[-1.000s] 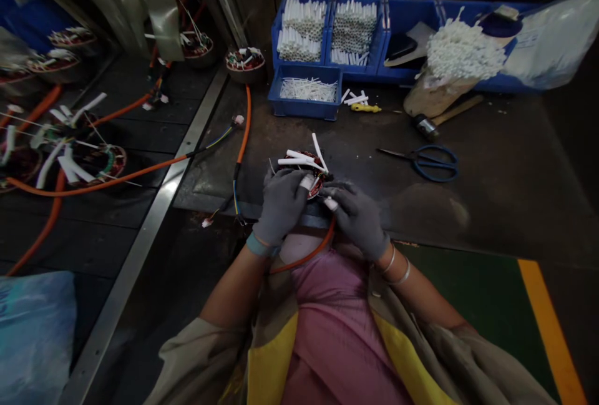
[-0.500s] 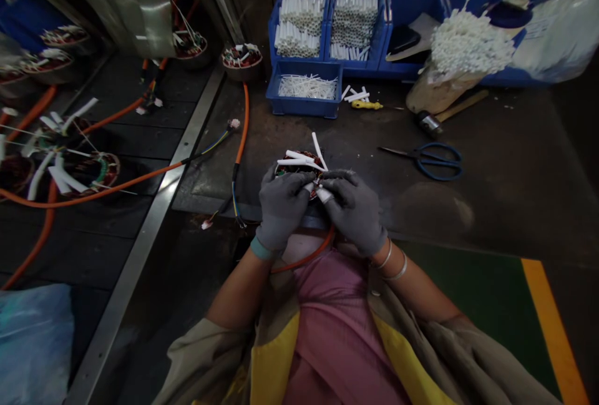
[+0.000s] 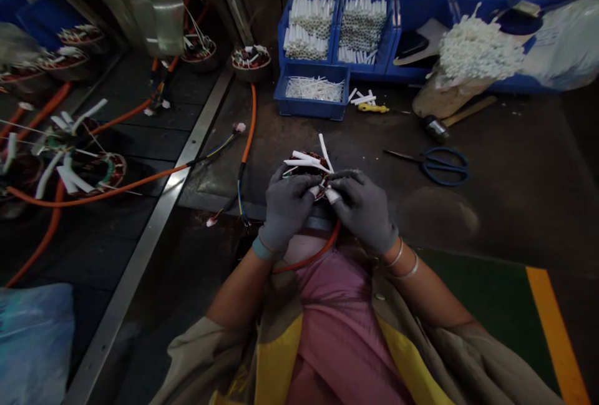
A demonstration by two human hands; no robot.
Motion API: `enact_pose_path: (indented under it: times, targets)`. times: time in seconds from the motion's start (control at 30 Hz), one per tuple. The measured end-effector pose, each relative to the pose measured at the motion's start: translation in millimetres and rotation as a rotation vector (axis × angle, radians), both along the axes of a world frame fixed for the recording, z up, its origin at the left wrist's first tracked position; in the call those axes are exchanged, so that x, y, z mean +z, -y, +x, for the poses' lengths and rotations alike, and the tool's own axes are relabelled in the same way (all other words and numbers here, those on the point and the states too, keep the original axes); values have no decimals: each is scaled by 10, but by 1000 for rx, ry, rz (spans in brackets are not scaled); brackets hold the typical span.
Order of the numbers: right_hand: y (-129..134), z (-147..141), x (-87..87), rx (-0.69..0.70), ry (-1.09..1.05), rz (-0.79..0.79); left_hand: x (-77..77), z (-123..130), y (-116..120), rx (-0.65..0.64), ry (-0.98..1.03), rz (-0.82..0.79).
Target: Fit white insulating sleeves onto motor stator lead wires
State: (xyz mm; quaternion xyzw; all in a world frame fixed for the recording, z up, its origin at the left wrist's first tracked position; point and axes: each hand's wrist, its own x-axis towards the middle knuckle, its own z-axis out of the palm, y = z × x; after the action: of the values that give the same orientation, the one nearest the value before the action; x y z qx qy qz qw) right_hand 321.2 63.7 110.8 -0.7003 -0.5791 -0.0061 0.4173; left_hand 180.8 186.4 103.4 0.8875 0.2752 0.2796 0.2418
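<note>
Workbench, dark, worn flat top (image 3: 421, 211): extends beyond the grip and to its right. Blue plastic bins (image 3: 391, 37), in a row beyond the grip; 2 hold stacked white tubes (image 3: 364, 23). Blue plastic tray (image 3: 311, 107), nearer the grip, with thin white strips (image 3: 314, 88). Both presumably sit there to be within arm's reach. Scissors with blue loop handles (image 3: 444, 166), right of and beyond the grip, blades toward it, probably laid so for easy pick-up. Yellow-handled slender tool (image 3: 373, 108), farther beyond.

Hands, 2, in grey knit gloves: left hand (image 3: 289, 205) and right hand (image 3: 367, 211), set at opposite sides of the work, likely to steady it while the fingertips meet. Thumbs and forefingers drawn nearly together; whatever lies between them is too small to tell. Thumb tips white, apparently taped.

Round motor stator with red-brown copper windings (image 3: 306, 170), at the bench's near edge, between and just beyond the hands, partly covered by them. Loose white sleeves (image 3: 306, 163) lie across its top; 1 more juts up and away from the grip. Orange cable (image 3: 322, 246) curves below the grip, over the lap.
</note>
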Motion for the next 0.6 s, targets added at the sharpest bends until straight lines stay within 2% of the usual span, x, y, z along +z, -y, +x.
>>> enact_pose_path:
  times: [0.2,0.37,0.47,0.6]
  targets:
    - [-59,-43,-71,-6,57,-86,-29,7,-23,-18,-16,-1]
    - [-130,-37,75,-8,215,-323,40,-57,-105,-140,-108,-52]
    - [-132,17,189,83,320,-452,79,-88,-152,-215,-137,-77]
    - [-125,113,186,205,359,-425,58,-42,-129,-191,-100,-63]
